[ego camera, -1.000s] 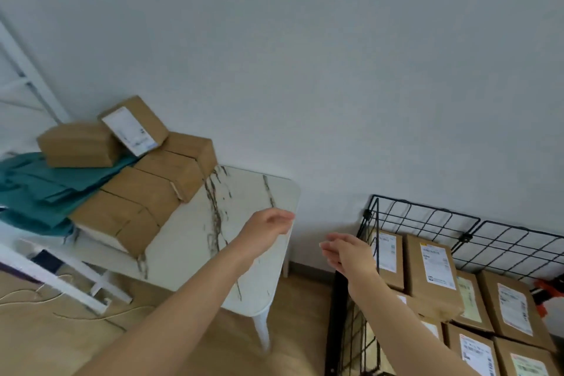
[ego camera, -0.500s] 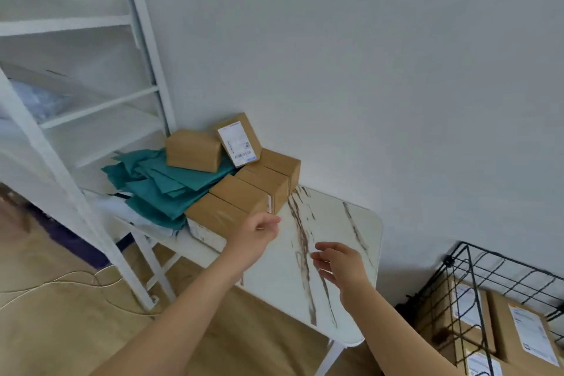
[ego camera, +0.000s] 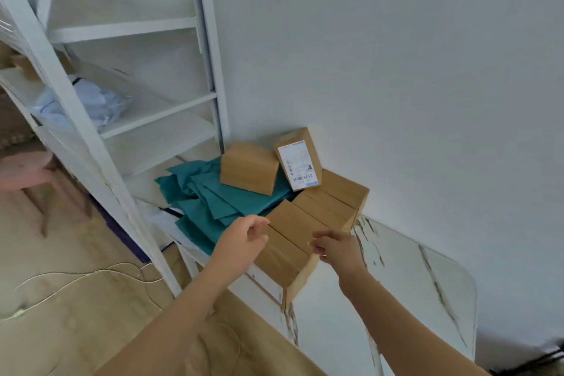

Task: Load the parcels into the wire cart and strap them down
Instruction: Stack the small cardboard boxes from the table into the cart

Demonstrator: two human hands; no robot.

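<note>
Single head-worn view, looking forward and down.

Faces a white wall and the marble table (ego camera: pixel 396 299) from above, close enough for both forearms to reach in from the bottom edge; boxes (ego camera: pixel 305 223) just beyond the left hand (ego camera: pixel 241 241) and right hand (ego camera: pixel 338 249), shelving (ego camera: pixel 122 131) farther left.
</note>
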